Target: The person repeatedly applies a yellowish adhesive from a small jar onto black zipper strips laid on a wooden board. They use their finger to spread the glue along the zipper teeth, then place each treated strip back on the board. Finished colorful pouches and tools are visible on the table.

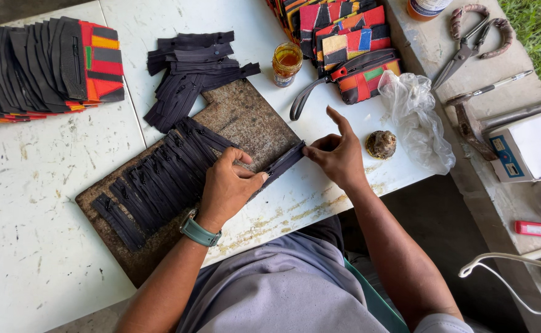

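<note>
both hands pinch 1 black zipper strip (284, 161) at the right end of the overlapped row of zippers (159, 179) on the brown board (246, 120). left hand (227, 185) fingers closed on its lower end, right hand (338, 154) thumb and forefinger on its upper end. best kept taut and parallel to its neighbours.

glue jar (287, 63), scissors (471, 38), plastic bag (415, 117)

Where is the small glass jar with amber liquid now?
In the head view, the glass jar stands upper centre on the white table, between the loose black zippers and the colourful pouches.
</note>
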